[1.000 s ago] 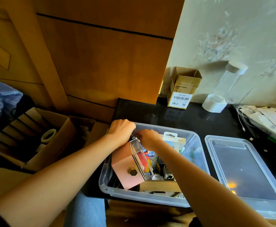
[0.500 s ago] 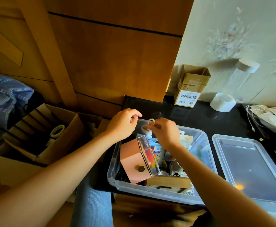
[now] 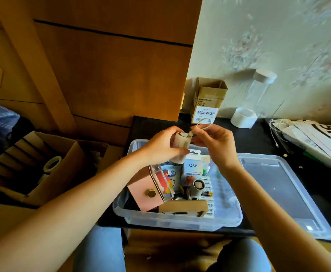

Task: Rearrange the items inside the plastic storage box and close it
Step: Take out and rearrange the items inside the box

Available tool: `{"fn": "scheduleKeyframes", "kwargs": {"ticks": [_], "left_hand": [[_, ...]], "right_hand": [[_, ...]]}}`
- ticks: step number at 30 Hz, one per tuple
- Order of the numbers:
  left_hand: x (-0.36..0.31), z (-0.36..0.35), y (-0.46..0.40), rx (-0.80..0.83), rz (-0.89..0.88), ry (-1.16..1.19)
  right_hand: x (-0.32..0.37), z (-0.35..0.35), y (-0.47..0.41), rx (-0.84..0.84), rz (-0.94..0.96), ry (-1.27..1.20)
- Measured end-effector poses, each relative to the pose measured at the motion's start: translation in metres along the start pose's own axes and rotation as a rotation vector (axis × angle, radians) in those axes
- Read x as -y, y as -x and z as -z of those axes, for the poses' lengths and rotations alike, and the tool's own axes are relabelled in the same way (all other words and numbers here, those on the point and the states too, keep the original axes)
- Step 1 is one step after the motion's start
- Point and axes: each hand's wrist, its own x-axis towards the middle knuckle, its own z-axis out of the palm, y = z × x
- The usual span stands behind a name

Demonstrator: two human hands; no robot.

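Two hands raised over open storage box (image 3: 177, 220) on table | left hand (image 3: 161, 147) grips pale cylinder (image 3: 180, 147) | right hand (image 3: 212, 142) pinches its wire loop (image 3: 203, 124) | risk: loop slips, cylinder drops onto batteries (image 3: 206, 190)

Two hands — left hand (image 3: 160, 148), right hand (image 3: 216, 148). One plastic storage box (image 3: 227, 218), one lid (image 3: 282, 191). Two tape rolls — white tape roll (image 3: 243, 117), beige tape roll (image 3: 52, 163).

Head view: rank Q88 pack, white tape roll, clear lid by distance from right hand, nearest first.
From the right hand:
1. Q88 pack, just below-left of it, inside the box.
2. White tape roll, beyond it, by the wall.
3. Clear lid, on the counter to its right.
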Motion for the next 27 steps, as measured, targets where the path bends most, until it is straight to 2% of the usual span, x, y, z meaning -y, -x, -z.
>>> {"fn": "scheduleKeyframes", "kwargs": {"ticks": [3, 6, 8, 11, 15, 22, 27], "left_hand": [[-0.012, -0.017, 0.001, 0.075, -0.017, -0.016], [-0.017, -0.035, 0.005, 0.149, 0.0, -0.093], [-0.018, -0.045, 0.006, 0.2, 0.009, -0.202], [-0.019, -0.053, 0.01, 0.261, 0.02, -0.315], [-0.019, -0.062, 0.017, 0.296, 0.055, -0.369], [-0.01, -0.084, 0.028, 0.219, 0.137, -0.37], [-0.005, -0.094, 0.033, 0.264, 0.161, -0.384]], "right_hand": [[0.004, 0.023, 0.006, -0.011, -0.042, 0.069], [0.007, 0.042, 0.012, -0.046, 0.037, 0.321], [0.012, 0.052, 0.016, 0.088, 0.06, 0.52], [0.013, 0.06, 0.02, 0.435, -0.044, 0.795], [0.005, 0.064, 0.028, 0.597, -0.11, 1.001], [-0.013, 0.058, 0.032, 0.638, -0.135, 1.105], [-0.028, 0.056, 0.036, 0.732, -0.21, 1.152]]}}
